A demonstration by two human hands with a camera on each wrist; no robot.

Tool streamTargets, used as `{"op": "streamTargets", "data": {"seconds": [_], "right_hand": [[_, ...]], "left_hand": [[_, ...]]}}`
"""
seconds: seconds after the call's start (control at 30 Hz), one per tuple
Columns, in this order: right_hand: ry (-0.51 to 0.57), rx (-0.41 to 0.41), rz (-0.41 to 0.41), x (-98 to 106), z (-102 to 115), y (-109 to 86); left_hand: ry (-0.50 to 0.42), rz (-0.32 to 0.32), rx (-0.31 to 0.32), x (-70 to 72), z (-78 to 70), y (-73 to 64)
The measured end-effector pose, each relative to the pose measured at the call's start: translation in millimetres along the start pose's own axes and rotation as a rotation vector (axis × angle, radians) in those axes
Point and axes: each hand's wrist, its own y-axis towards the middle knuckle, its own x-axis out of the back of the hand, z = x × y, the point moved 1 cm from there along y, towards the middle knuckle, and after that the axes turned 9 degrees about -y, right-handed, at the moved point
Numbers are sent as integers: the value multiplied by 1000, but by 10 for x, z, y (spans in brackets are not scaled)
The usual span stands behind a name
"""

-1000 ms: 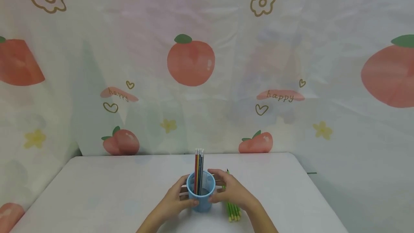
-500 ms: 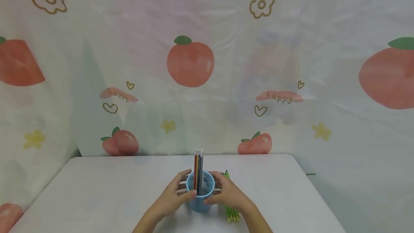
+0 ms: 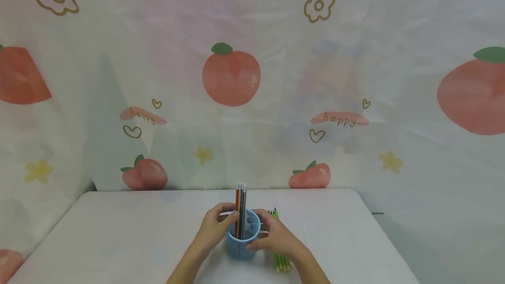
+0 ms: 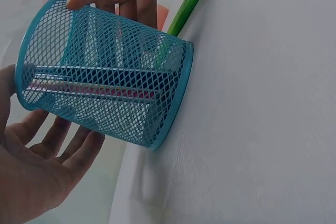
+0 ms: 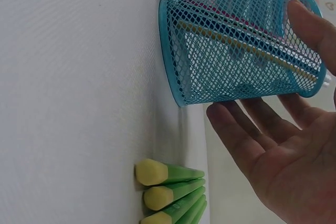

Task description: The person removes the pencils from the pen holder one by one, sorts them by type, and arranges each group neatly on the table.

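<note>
A light blue mesh pencil cup (image 3: 240,251) stands on the white table between both hands. Several pencils with dark, red and yellow barrels (image 3: 240,198) lean upright inside it, silvery ends up. My left hand (image 3: 211,229) curves round the cup's left side, thumb at the rim by the pencils; whether the thumb touches them I cannot tell. On the other side my right hand (image 3: 278,235) holds the cup, thumb on its near wall, fingers round the right side in the right wrist view. Just beyond that hand lie several green pencils (image 5: 181,172) with yellow ends.
The white tabletop (image 3: 130,236) spreads to both sides of the cup. Behind it hangs a pale curtain (image 3: 272,143) printed with peaches, flowers and the word happy. A similar printed cloth closes off the left and right sides.
My left hand has risen along the cup, its thumb shifting from the near wall up to the rim beside the pencils. The right hand stays round the cup, which has shifted slightly left.
</note>
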Motion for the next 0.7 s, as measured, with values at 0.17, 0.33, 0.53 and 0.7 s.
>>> {"op": "streamTargets", "data": {"seconds": [0.17, 0.33, 0.53, 0.7], "right_hand": [[20, 23, 10, 5, 9, 1], [33, 26, 21, -13, 35, 3], [29, 14, 17, -12, 53, 14], [14, -14, 4, 5, 46, 3]], "left_hand": [[9, -17, 7, -17, 11, 35], [-6, -15, -6, 3, -4, 43], [-29, -6, -20, 1, -14, 78], [-26, -30, -7, -22, -5, 83]]}}
